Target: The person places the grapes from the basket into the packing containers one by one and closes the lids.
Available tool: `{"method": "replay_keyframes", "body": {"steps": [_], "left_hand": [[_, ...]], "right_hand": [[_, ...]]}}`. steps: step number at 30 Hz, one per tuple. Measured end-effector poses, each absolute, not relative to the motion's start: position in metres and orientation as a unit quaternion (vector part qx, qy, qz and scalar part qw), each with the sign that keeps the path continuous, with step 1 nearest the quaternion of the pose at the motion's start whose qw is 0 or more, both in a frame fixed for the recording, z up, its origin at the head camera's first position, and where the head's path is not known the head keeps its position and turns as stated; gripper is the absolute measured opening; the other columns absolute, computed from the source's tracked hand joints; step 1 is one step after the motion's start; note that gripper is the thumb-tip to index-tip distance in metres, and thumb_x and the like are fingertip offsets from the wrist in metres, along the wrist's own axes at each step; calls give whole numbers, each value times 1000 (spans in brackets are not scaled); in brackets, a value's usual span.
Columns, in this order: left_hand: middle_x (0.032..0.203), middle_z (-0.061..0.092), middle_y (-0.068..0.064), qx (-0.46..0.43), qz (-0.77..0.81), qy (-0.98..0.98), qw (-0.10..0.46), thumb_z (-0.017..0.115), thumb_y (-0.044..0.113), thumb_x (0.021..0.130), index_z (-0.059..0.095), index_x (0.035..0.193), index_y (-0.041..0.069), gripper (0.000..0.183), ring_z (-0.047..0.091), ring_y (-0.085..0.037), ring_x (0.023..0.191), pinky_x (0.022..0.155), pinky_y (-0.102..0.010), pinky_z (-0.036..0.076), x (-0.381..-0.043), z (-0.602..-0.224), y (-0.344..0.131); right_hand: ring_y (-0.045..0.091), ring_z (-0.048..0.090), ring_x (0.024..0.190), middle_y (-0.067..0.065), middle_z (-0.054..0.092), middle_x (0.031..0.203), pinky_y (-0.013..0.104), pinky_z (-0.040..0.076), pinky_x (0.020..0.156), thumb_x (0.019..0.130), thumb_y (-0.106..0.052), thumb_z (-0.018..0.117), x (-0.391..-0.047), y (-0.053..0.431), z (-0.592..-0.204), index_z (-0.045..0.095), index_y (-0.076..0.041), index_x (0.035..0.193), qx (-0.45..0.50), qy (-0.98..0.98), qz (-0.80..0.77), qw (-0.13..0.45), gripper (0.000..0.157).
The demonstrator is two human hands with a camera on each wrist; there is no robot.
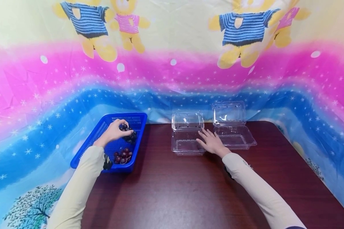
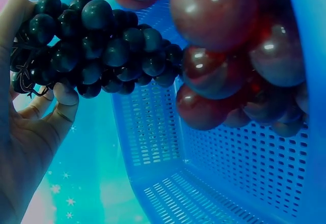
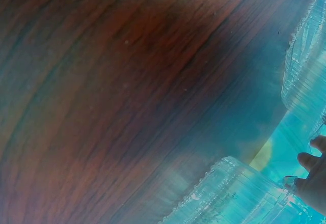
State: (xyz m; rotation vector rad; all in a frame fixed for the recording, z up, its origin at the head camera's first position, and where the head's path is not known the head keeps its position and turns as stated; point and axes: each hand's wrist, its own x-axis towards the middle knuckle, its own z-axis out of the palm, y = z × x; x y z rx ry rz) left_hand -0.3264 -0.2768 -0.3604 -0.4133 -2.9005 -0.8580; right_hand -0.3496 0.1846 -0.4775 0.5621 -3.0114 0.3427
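Left hand [image 1: 113, 131] has thumb and fingers pinching a bunch of dark grapes [image 1: 130, 137] by the stem end, in the far half of the blue basket [image 1: 114, 145] (can't tell if the bunch touches the bottom, tbh). Red grapes [image 1: 122, 156] sit at the near end of that same basket. Right hand [image 1: 212, 143] has its fingers spread, right by the neighbouring edges of two clear plastic boxes [image 1: 186, 145], both with lids [image 1: 228, 114] up. It's all on a brown wooden table [image 1: 166, 190], with a teddy-print cloth [image 1: 172, 74] behind.
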Motion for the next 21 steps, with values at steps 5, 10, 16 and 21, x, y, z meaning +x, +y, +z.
{"method": "replay_keyframes", "body": {"steps": [5, 10, 16, 21], "left_hand": [[108, 50, -14, -139, -285, -947, 53, 70, 44, 79, 56, 95, 10, 40, 45, -30, 101, 88, -52, 38, -326, -357, -277], [109, 50, -15, -140, -287, -946, 58, 71, 42, 79, 56, 95, 10, 39, 45, -32, 103, 90, -54, 37, -324, -354, -277], [113, 50, -15, -136, -288, -946, 57, 70, 44, 78, 56, 96, 10, 40, 45, -33, 107, 93, -55, 36, -325, -350, -276], [114, 49, -15, -136, -290, -945, 60, 70, 46, 78, 56, 96, 11, 42, 44, -34, 109, 91, -55, 36, -327, -347, -275]], "right_hand": [[35, 17, 140, 11, 20, 153, 58, 14, 109, 96, -54, 29, -349, 184, -477, 30, -17, 146, 183, -976, 112, 31, 62], [35, 18, 139, 11, 20, 153, 58, 14, 109, 97, -54, 29, -349, 185, -477, 30, -16, 146, 182, -977, 111, 32, 62], [34, 15, 141, 10, 19, 154, 58, 14, 109, 96, -54, 28, -350, 185, -478, 29, -17, 146, 181, -977, 112, 29, 62], [33, 15, 141, 10, 18, 154, 58, 14, 109, 96, -55, 28, -351, 185, -479, 29, -17, 146, 183, -976, 111, 29, 63]]}}
